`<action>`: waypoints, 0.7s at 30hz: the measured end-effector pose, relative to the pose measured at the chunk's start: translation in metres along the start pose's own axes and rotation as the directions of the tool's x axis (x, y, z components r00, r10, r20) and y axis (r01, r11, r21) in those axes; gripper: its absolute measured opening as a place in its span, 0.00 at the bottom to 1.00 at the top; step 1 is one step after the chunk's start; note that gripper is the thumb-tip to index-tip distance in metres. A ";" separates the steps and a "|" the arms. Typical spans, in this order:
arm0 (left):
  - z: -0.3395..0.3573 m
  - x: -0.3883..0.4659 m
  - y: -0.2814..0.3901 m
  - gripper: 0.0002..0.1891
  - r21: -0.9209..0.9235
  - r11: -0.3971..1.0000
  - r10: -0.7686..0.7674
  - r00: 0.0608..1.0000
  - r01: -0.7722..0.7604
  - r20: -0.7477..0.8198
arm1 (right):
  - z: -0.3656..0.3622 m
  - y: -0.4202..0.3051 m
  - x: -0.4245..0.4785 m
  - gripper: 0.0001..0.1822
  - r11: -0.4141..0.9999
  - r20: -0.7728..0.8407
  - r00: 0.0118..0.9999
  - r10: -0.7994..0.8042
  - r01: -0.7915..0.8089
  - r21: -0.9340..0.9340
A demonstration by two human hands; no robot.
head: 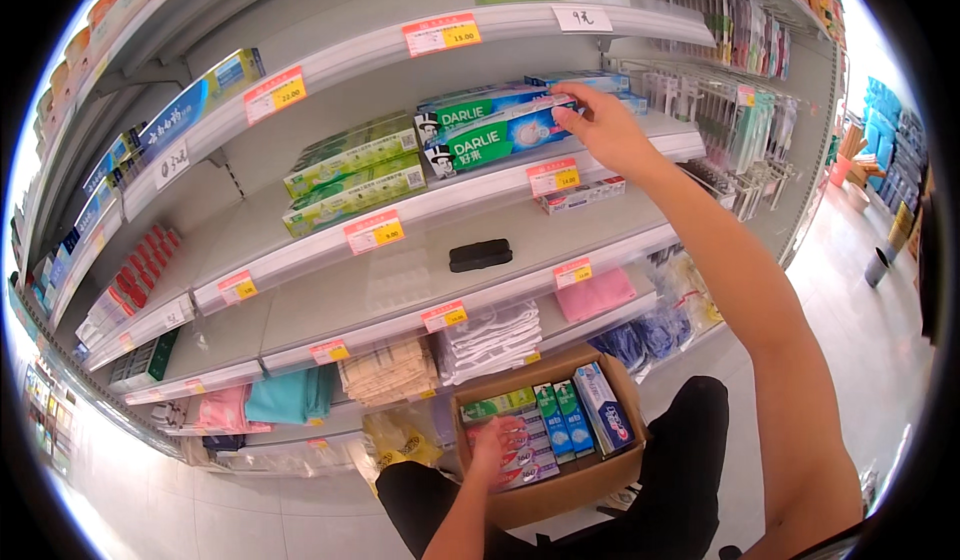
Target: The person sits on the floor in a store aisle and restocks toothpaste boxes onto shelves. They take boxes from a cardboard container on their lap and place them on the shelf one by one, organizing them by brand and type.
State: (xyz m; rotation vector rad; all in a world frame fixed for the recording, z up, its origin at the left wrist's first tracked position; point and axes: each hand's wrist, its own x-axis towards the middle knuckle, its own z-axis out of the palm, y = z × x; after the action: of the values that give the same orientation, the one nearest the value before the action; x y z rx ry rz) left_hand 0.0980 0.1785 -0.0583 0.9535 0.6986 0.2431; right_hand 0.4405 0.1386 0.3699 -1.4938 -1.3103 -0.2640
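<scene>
My right hand grips the right end of a Darlie toothpaste box on a middle shelf. Behind that box lie more Darlie boxes, and green toothpaste boxes are stacked to the left. Down between my knees stands an open cardboard box. Inside it are a green toothpaste box, white and red toothpaste boxes, upright Darlie boxes and a Crest box. My left hand rests over the white and red boxes; whether it holds one cannot be told.
A black case lies on the shelf below. Folded towels fill a lower shelf. Toothbrush packs hang on hooks at the right. Price tags line the shelf edges. The box at my right hand's shelf has a raised clear lip before it.
</scene>
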 end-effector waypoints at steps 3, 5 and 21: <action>0.006 -0.008 0.008 0.24 -0.039 0.999 0.022 1.000 -0.022 -0.010 | 0.008 -0.001 -0.001 0.19 0.985 -0.076 0.995 -0.060 0.046 -0.165; 0.006 -0.011 0.009 0.23 -0.073 0.996 0.052 0.999 -0.051 0.003 | 0.010 0.003 -0.003 0.18 0.981 -0.120 0.987 -0.109 0.087 -0.174; -0.001 -0.001 -0.002 0.19 -0.002 0.996 0.084 0.993 -0.084 0.085 | 0.014 -0.012 -0.025 0.14 0.900 -0.153 0.949 -0.277 0.201 -0.387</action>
State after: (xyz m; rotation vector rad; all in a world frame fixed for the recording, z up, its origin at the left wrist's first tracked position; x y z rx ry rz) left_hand 0.0958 0.1777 -0.0600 0.9899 0.5814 0.2746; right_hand 0.4154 0.1337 0.3524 -1.5589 -1.3255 -0.8443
